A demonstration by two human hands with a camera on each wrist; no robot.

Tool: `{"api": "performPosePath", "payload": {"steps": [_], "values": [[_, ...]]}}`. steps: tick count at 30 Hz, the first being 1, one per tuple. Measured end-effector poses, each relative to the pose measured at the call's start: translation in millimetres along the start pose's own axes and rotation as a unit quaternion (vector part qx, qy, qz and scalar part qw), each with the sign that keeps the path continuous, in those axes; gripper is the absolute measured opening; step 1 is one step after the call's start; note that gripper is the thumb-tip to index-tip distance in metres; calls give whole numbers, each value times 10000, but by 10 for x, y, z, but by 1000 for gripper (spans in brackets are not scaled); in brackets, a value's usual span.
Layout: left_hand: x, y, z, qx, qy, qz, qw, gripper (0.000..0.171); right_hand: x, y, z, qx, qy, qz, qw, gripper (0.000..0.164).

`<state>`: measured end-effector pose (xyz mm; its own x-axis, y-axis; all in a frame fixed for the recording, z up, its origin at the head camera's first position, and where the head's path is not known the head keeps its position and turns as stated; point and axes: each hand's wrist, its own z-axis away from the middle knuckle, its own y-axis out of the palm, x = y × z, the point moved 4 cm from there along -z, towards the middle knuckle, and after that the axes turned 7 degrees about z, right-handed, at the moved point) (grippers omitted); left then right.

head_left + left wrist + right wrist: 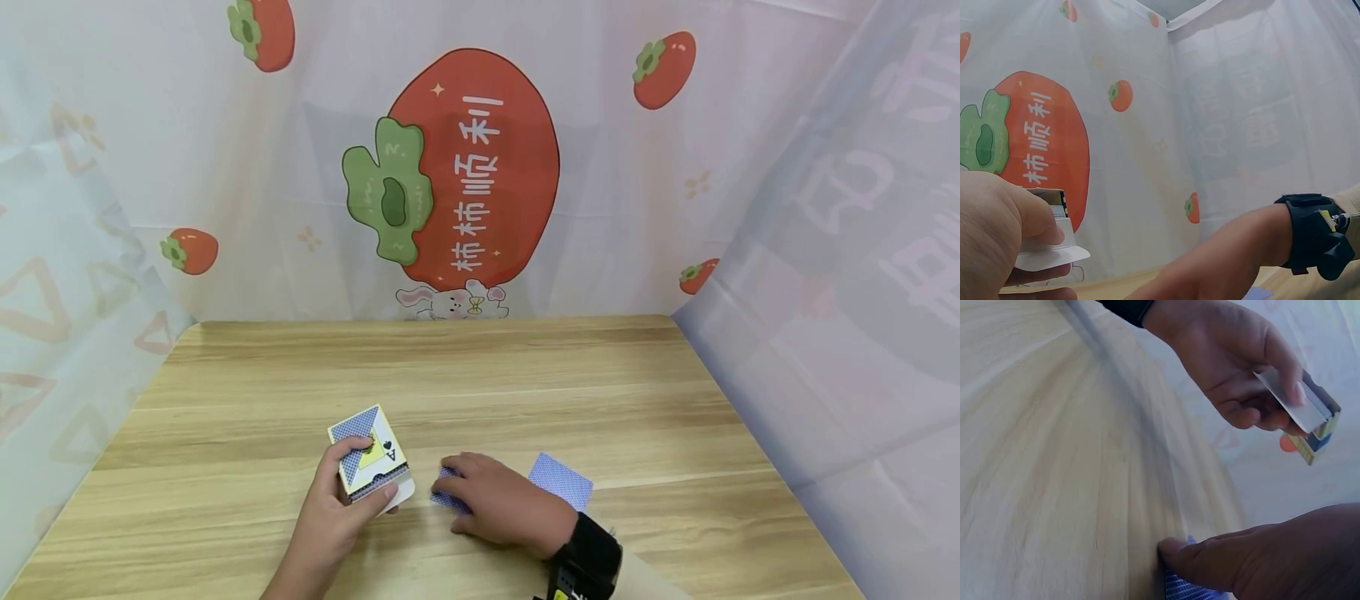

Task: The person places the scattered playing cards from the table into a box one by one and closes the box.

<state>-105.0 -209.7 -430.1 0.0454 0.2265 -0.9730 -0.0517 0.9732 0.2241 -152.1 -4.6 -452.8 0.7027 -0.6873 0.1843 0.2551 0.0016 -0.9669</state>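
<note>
My left hand (328, 504) grips a playing card box (366, 454) above the table, thumb on the near end and fingers round its side. An ace and a blue patterned corner are printed on the box's face. Its white flap (403, 490) sticks out toward me, and the right wrist view shows the box's mouth (1322, 415) open. To the right, my right hand (506, 504) bends over blue-backed playing cards (448, 493) at table level, fingers at the far edge and thumb (1188, 559) along the near edge. The hand covers much of them.
Another blue-backed card or small stack (562, 482) lies on the wooden table (420, 367) just beyond my right wrist. A black strap (588, 554) circles that wrist. Pale cloth printed with persimmons (487, 167) hangs behind the table and along both sides.
</note>
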Motion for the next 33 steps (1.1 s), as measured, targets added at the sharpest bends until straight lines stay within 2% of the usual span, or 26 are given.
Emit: {"api": "performPosePath", "payload": {"steps": [8,23,33], "values": [[0,6,2,32,225,43,9997,66,-246,-8,220,-5,420,-190,9989,53],[7,5,-1,19,224,16,9997,65,-609,-94,652,44,1087,-449,9930,59],[18,-6,-11,21,87,-9,10000,67,-791,-138,899,262,1641,-674,9838,81]]}}
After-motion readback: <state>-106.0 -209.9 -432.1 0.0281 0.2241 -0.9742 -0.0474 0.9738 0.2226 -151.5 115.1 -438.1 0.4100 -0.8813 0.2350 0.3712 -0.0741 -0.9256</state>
